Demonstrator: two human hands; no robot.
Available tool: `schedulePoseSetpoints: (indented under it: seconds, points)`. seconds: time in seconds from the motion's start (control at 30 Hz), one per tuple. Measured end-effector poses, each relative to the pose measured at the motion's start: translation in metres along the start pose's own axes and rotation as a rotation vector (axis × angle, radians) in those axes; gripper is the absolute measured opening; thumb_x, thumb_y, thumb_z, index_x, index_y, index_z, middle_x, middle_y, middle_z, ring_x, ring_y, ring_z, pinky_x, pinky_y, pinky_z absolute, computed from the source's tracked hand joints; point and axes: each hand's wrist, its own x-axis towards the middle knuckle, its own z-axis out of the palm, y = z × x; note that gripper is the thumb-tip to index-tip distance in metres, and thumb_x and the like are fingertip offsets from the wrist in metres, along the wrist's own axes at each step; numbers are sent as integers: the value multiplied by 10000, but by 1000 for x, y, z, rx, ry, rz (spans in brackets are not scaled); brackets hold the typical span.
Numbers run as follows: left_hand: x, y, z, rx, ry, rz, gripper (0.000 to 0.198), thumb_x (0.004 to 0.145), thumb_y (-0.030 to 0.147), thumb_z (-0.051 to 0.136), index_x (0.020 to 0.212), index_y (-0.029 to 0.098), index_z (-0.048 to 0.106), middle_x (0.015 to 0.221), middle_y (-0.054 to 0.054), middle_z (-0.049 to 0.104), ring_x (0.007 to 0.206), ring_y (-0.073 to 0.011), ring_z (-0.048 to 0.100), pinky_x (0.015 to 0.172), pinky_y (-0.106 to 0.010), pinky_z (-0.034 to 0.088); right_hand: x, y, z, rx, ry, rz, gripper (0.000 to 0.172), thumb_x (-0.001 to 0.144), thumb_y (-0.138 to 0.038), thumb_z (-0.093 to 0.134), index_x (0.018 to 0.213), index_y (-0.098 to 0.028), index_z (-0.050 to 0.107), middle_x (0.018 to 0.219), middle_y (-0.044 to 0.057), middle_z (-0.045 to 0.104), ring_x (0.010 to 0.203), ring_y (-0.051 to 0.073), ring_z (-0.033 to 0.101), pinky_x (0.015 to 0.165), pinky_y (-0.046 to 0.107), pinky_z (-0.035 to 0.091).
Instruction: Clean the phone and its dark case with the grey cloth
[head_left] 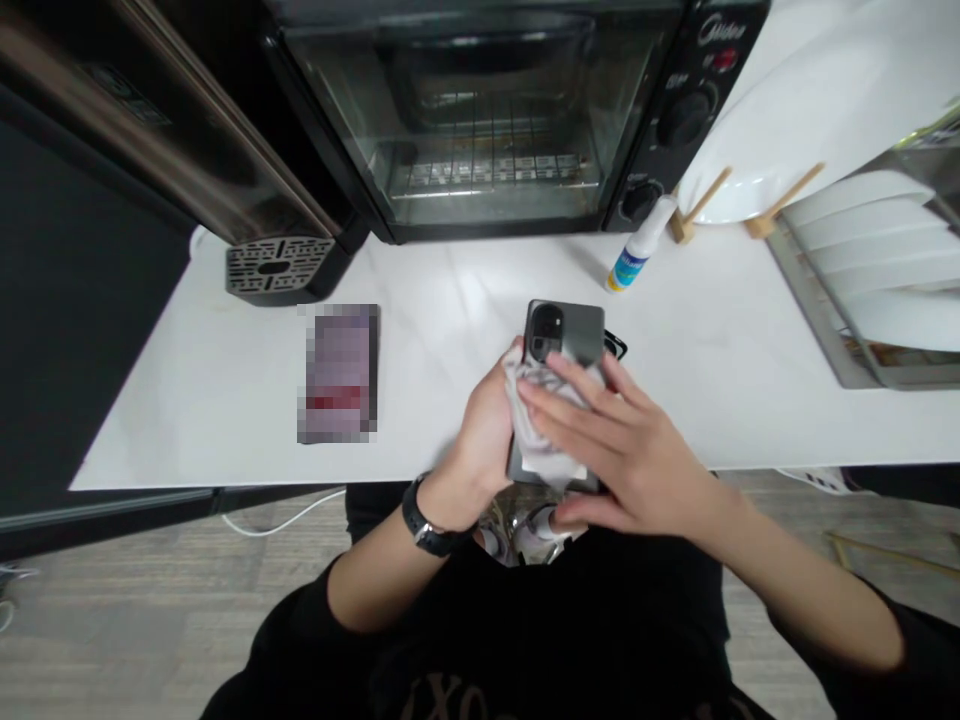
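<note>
My left hand [487, 425] is closed around the left side of a dark grey smartphone [581, 325], its back facing up and its camera block at the upper left. A crumpled pale grey cloth [551, 455] covers the middle of the phone's back. My right hand [619, 440] presses that cloth against the phone, fingers extended across it and blurred slightly by motion, with the thumb lower down near the phone's bottom edge. Just right of the phone, a small black-rimmed object [616, 345] shows partly; the rest is hidden.
A spray bottle [630, 262] stands on the white counter [442, 290], before a toaster oven [491, 215]. A pixelated rectangular item [339, 375] lies left, near a machine's drip tray [277, 268]. White plates [862, 250] stand in a rack at right.
</note>
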Motion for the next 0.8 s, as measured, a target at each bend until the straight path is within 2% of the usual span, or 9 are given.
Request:
schedulePoseSetpoints:
  seconds: [0.1, 0.23, 0.33, 0.4, 0.47, 0.53, 0.6, 0.7, 0.8]
  points:
    - [-10, 4, -2, 12, -3, -8, 554, 1066, 502, 481, 1362, 95, 714, 996, -154, 832, 886, -295, 816, 790, -366, 645, -15, -10, -10, -35, -24, -94, 824, 992, -762, 484, 1525, -140, 575, 1575, 64, 596, 1603, 290, 405, 1352, 576, 319]
    - [-16, -13, -1, 38, 62, 59, 490, 1092, 437, 467, 1400, 138, 704, 1062, -135, 834, 939, -289, 816, 894, -397, 636, -22, 9, -21, -144, -29, 114, 954, 978, -799, 427, 1693, -177, 317, 1651, 113, 491, 1648, 386, 270, 1290, 747, 316]
    - [-14, -30, 0, 86, 102, 147, 425, 1069, 378, 565, 1422, 180, 696, 1110, -97, 834, 995, -270, 809, 973, -383, 613, -13, 18, -19, -146, -17, 223, 995, 974, -791, 449, 1734, -213, 167, 1728, 128, 356, 1662, 440, 173, 1245, 824, 303]
    - [-13, -32, 0, 95, 121, 195, 414, 1043, 355, 616, 1417, 197, 698, 1098, -77, 838, 989, -261, 809, 972, -364, 609, -7, 11, -15, -96, -24, 191, 978, 978, -787, 451, 1722, -193, 227, 1723, 127, 367, 1663, 429, 186, 1245, 800, 339]
    - [-12, -25, 0, 76, 112, 139, 440, 1047, 412, 597, 1388, 158, 712, 1067, -100, 840, 952, -262, 813, 940, -350, 616, -5, -3, -11, -56, -22, 85, 897, 990, -768, 465, 1652, -165, 410, 1678, 99, 454, 1655, 382, 255, 1280, 723, 364]
    - [-13, -12, 2, 56, 61, 43, 566, 1073, 528, 496, 1341, 88, 728, 1053, -156, 834, 924, -270, 816, 911, -346, 622, -10, -15, -9, -52, 1, -28, 789, 1007, -729, 489, 1545, -157, 560, 1630, 44, 525, 1645, 317, 309, 1347, 619, 318]
    - [-15, -1, 4, 47, 9, 46, 654, 1092, 578, 394, 1324, 72, 735, 1049, -178, 830, 926, -279, 816, 906, -359, 623, -19, -17, -11, -75, 22, -55, 736, 1021, -692, 504, 1526, -162, 580, 1612, 10, 547, 1647, 279, 306, 1387, 558, 250]
    - [-16, 0, 6, 21, -26, 67, 590, 1109, 528, 374, 1373, 128, 719, 1069, -150, 829, 963, -286, 812, 938, -394, 615, -30, -1, -15, -131, 16, 81, 841, 1006, -706, 505, 1661, -191, 394, 1635, 45, 518, 1665, 346, 223, 1343, 691, 267]
    - [-12, -16, 7, 52, 37, 90, 472, 1096, 437, 483, 1404, 153, 701, 1089, -124, 828, 985, -278, 806, 977, -394, 600, -27, 16, -15, -151, 20, 247, 954, 987, -777, 434, 1729, -223, 203, 1710, 111, 400, 1661, 452, 163, 1231, 853, 287]
